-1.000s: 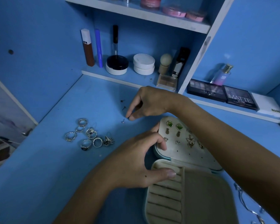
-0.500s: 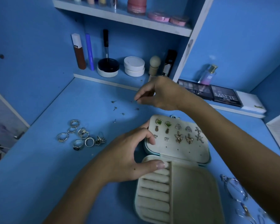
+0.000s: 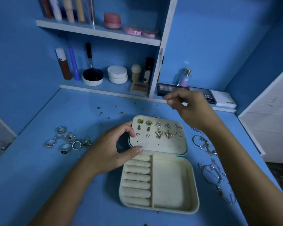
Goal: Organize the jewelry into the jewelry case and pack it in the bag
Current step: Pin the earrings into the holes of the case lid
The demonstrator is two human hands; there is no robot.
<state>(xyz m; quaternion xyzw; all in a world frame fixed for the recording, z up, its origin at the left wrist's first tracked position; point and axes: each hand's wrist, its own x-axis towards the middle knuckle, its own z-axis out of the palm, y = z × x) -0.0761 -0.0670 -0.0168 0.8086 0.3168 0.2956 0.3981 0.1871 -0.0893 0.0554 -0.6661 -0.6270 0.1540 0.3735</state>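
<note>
Two hands over the blue surface. Left hand [image 3: 116, 149], centre frame, curls thumb & fingers round the left edge of the open cream jewelry case's [image 3: 158, 185] earring panel [image 3: 158, 144]. Right hand [image 3: 189, 106], upper right, fingertips pinched on sth tiny, too blurred to ID. Silver rings [image 3: 69, 141] lie centre-left, silver bracelets [image 3: 211, 163] right of case.
</note>
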